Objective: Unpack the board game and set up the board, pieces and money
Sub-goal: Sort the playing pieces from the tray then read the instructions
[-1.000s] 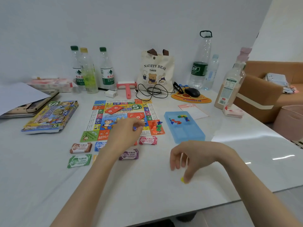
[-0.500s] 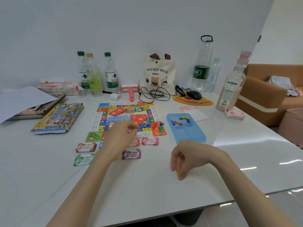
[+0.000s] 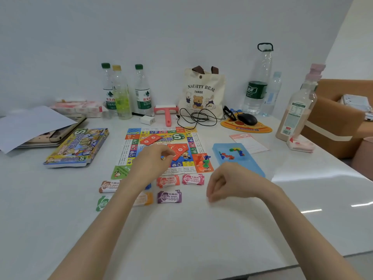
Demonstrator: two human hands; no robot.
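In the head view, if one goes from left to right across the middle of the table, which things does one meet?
game box → game board → blue tray → pink packet

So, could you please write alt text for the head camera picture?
A person's left hand hangs over a colourful game board on a white table; the right hand, fingers curled, is nearer the camera. Play money stacks lie before the board; a blue tray of pieces sits to its right.
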